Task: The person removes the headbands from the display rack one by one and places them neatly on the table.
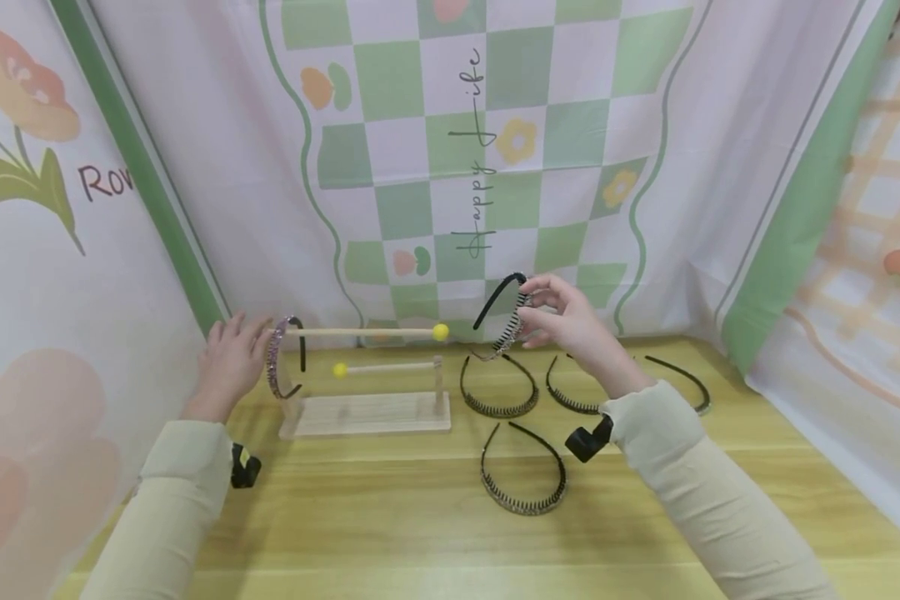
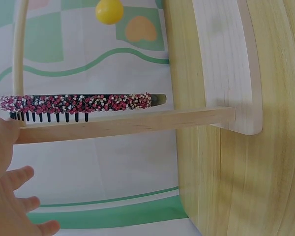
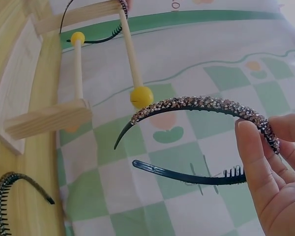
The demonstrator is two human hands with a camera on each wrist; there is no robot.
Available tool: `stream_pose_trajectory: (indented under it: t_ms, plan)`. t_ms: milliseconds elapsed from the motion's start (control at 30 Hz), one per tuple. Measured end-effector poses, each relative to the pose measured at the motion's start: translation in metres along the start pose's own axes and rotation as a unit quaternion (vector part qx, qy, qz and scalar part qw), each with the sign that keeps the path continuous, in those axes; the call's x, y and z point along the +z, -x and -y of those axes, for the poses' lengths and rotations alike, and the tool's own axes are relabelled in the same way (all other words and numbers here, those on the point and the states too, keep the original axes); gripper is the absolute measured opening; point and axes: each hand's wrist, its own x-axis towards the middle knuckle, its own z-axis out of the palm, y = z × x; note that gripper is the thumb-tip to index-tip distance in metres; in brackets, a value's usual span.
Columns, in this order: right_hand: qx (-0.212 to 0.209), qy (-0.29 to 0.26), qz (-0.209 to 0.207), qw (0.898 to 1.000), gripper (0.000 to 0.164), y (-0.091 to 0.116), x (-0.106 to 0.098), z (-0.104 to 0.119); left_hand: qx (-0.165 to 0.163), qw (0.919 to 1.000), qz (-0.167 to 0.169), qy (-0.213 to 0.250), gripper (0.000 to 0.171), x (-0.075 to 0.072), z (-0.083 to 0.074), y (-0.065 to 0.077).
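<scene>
My right hand (image 1: 562, 321) pinches a black toothed headband (image 3: 201, 104) covered in sparkly stones, between thumb and fingers, raised above the table beside the wooden rack (image 1: 375, 414). A second headband (image 2: 83, 103), pink and white stoned, hangs on the rack's upper rod (image 1: 367, 332) at its left end. My left hand (image 1: 232, 358) is at the top of the left post (image 2: 128, 125), next to that headband, its fingers extended. The post's top end is partly hidden by this hand in the left wrist view.
Several more headbands lie on the wooden table (image 1: 345, 533): one headband (image 1: 523, 471) in front, another headband (image 1: 499, 410) behind it, others under the right forearm. The rack's rods end in yellow balls, the upper ball (image 1: 440, 332) pointing right. A patterned curtain (image 1: 397, 158) hangs behind.
</scene>
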Motion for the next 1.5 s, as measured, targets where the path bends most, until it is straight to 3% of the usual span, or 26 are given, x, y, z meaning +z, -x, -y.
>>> stream_pose_trajectory:
  t_ms: [433,967,1267,1500]
  plan:
    - [-0.011,0.033,-0.011,0.999,0.029,0.019,-0.023,-0.016,-0.003,1.0000,0.001,-0.006,0.051,-0.001,-0.002,0.001]
    - [0.010,0.035,-0.015,0.999,0.030,0.046,-0.046,-0.040,0.008,0.9999,-0.010,-0.008,0.051,0.002,0.001,0.000]
    - [0.024,0.054,-0.018,0.998,0.044,0.062,-0.055,-0.056,0.008,0.9999,-0.006,-0.006,0.051,0.000,0.000,0.001]
    - [0.027,0.062,-0.017,0.998,0.045,0.071,-0.061,-0.070,0.012,0.9999,-0.009,-0.009,0.050,0.000,0.000,0.000]
